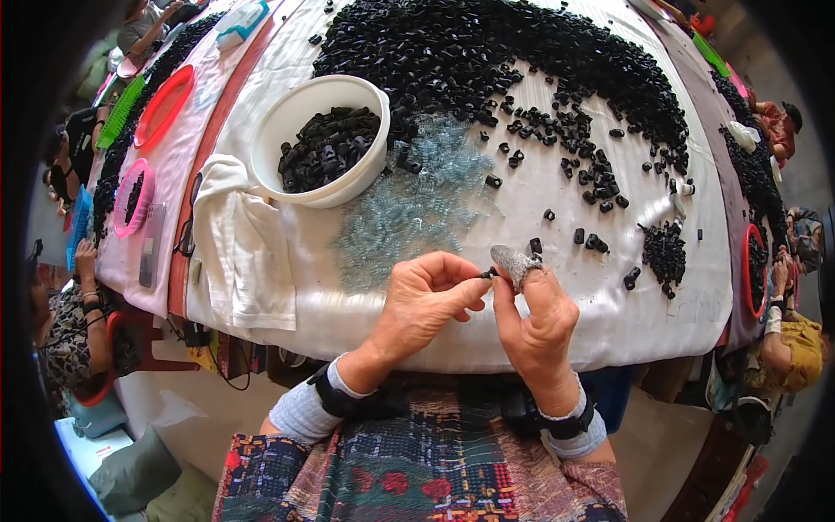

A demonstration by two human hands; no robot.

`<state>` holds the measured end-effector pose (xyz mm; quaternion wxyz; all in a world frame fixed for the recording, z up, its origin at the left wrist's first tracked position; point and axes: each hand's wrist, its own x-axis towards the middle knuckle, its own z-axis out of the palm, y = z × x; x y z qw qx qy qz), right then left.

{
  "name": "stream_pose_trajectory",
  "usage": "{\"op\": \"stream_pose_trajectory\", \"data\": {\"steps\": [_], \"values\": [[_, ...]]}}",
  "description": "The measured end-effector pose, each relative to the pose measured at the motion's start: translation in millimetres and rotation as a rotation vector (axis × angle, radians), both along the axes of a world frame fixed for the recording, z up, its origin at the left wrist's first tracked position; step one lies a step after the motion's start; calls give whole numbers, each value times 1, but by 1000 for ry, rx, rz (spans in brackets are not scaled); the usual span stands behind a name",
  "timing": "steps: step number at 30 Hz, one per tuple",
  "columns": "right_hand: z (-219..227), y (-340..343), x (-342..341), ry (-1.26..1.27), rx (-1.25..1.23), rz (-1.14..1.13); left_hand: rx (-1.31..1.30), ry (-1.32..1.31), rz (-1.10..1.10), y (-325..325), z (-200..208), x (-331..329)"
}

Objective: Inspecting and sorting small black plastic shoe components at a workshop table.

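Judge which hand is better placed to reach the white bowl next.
Probably the left hand: it is nearer the white bowl than the right hand, though it pinches a small black piece.

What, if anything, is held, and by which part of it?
A small black piece, apparently by its left end, in the left grip; what the right grip holds is unclear.

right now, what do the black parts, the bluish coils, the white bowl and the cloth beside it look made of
Black parts: probably plastic, glossy, catching bright highlights.
Bluish coils: likely thin metal wire, glinting; plastic is possible.
White bowl: likely plastic, smooth, rounded rim.
Cloth: fabric, matte, softly creased.
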<state>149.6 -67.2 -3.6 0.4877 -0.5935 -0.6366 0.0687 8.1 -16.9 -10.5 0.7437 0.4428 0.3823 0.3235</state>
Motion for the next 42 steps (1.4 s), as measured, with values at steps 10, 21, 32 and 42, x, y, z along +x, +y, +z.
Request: {"op": "stream_pose_trajectory", "data": {"steps": [10,21,32,42], "values": [[9,-3,2,101,-94,119,-88,28,-32,3,4,-4],[-13,-3,2,-160,41,98,-100,-30,-58,4,5,-1],[-7,-6,7,-255,25,112,-25,101,-116,3,4,1],[-10,-6,12,-245,6,113,-141,59,-78,6,7,-2]]}}
